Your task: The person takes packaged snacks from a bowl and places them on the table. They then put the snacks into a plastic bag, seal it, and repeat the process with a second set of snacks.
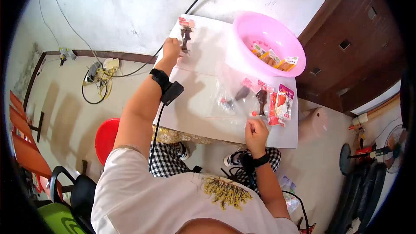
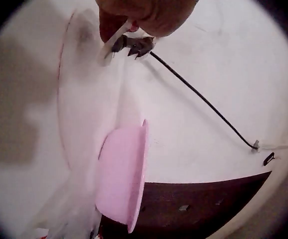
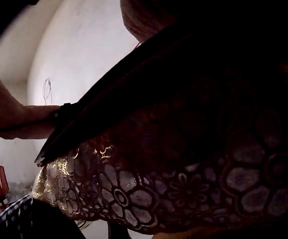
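At the far left corner of the table, my left hand [image 1: 172, 49] pinches the edge of a clear packet with dark brown contents [image 1: 186, 34] and a red-and-white top. The left wrist view shows the dark contents [image 2: 140, 46] just below the fingers. My right hand [image 1: 256, 135], fingers curled, grips the near edge of a clear plastic bag [image 1: 229, 82] by the table's front edge. Just beyond it lie another dark-filled packet [image 1: 261, 99] and a red, white and purple packet [image 1: 284, 102]. In the right wrist view the table mostly hides this hand [image 3: 144, 20].
A pink basin [image 1: 268, 26] holding several yellow-and-white packets [image 1: 271, 57] stands at the table's back right. The white tabletop [image 1: 195, 99] has a floral cloth [image 3: 129, 199] hanging under its front edge. A black cable [image 1: 156, 138] runs down from the left wrist. A red basin [image 1: 107, 138] sits at left.
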A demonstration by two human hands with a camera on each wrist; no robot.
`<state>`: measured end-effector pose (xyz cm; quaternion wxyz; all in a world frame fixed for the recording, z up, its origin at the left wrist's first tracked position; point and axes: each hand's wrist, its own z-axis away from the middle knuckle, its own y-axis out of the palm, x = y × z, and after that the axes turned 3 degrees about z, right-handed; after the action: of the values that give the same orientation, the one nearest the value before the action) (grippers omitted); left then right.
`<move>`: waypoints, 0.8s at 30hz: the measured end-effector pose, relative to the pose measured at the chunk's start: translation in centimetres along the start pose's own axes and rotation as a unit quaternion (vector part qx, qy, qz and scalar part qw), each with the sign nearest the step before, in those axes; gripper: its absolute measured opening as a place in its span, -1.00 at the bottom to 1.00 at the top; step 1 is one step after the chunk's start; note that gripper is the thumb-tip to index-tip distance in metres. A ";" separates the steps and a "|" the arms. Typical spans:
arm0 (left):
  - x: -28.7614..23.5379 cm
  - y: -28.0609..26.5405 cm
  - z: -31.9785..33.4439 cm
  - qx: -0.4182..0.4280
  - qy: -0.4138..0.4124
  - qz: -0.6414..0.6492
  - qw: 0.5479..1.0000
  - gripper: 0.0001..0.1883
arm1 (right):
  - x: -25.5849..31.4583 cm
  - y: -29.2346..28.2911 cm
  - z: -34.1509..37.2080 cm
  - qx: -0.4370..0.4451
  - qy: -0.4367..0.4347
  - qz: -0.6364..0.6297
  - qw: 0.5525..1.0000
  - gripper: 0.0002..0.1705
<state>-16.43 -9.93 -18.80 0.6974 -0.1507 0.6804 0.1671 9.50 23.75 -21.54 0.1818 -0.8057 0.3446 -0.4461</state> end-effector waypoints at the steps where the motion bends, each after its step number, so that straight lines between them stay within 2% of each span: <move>1: -1.5 -0.6 1.0 -0.011 -0.001 0.021 1.000 -0.72 | 0.0 0.1 0.1 0.000 0.006 -0.006 1.000 -0.91; 3: -3.0 -2.1 2.8 -0.034 -0.008 0.058 0.998 -0.71 | 0.2 0.1 0.0 -0.008 -0.012 -0.011 1.000 -0.89; 4: -2.4 -3.5 2.9 -0.019 -0.001 0.074 0.997 -0.73 | 0.3 0.0 -0.1 -0.010 -0.020 -0.015 1.000 -0.88; 8: -3.0 -8.2 7.5 -0.034 -0.058 0.124 0.990 -0.82 | 0.9 -0.4 -0.2 0.016 -0.018 0.009 1.000 -0.88; 11: -0.2 -12.8 9.8 0.082 -0.045 0.143 0.985 -0.84 | 0.7 -0.4 -0.2 0.034 -0.046 0.026 0.998 -0.90; 12: -3.0 -12.5 14.0 0.062 -0.061 0.128 0.988 -0.80 | 1.5 -0.7 -0.2 0.049 -0.032 0.024 0.998 -0.89; 15: -1.1 -14.5 18.3 0.024 -0.059 0.144 0.988 -0.70 | 1.3 -0.1 -0.5 0.029 -0.086 0.043 0.995 -0.89; 17: 0.0 -16.8 20.5 0.127 -0.033 0.157 0.979 -0.64 | 3.1 -0.4 -1.1 0.023 -0.100 0.048 0.994 -0.89; 19: -0.8 -17.0 23.5 0.131 -0.054 0.208 0.968 -0.64 | 5.0 -0.3 -1.7 0.024 -0.098 0.044 0.994 -0.89; 21: -3.3 -16.4 27.6 0.155 -0.062 0.197 0.966 -0.66 | 6.2 0.2 -2.1 0.034 -0.077 0.035 0.996 -0.89; 23: -2.7 -16.8 29.1 0.235 -0.069 0.259 0.934 -0.69 | 7.5 0.8 -2.5 0.041 -0.074 0.011 0.996 -0.89; 24: -2.7 -16.7 30.0 0.237 -0.092 0.249 0.934 -0.69 | 8.1 1.2 -2.6 0.043 -0.083 0.006 0.996 -0.89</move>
<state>17.85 -11.87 -15.55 0.7086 0.2094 0.6487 0.1822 9.78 17.18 -16.08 0.2468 -0.8294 0.3139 -0.3907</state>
